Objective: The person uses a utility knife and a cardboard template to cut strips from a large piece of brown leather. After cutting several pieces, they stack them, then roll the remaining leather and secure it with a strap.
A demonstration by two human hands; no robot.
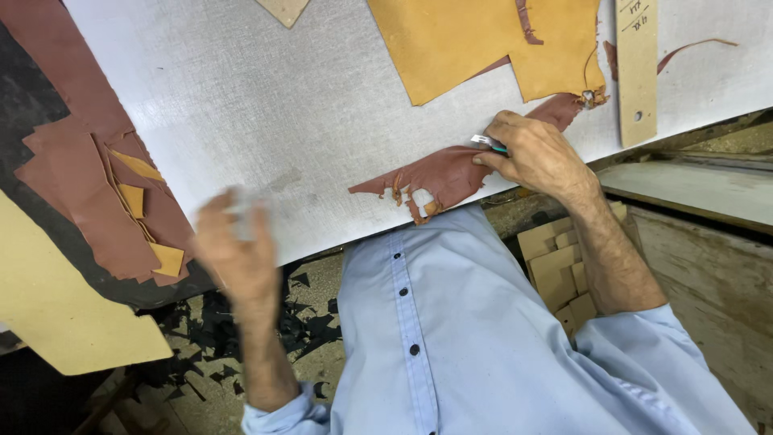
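My right hand (pixel 531 153) grips a small knife (pixel 488 143) with a metal blade and greenish handle, resting on a reddish-brown leather scrap (pixel 447 173) at the front edge of the white cutting board (pixel 306 97). The scrap has cut-out holes near its lower end. My left hand (pixel 235 242) is blurred by motion at the board's front edge, left of the scrap, and seems to hold something small and pale; I cannot make it out. A tan leather sheet (pixel 475 40) lies beyond the scrap.
A pile of brown and tan leather pieces (pixel 97 193) lies at the left. A cardboard strip template (pixel 638 64) rests at the right of the board. Stacked cardboard patterns (pixel 555 266) sit below the table; dark offcuts (pixel 209 338) litter the floor. A large cardboard sheet (pixel 64 314) lies lower left.
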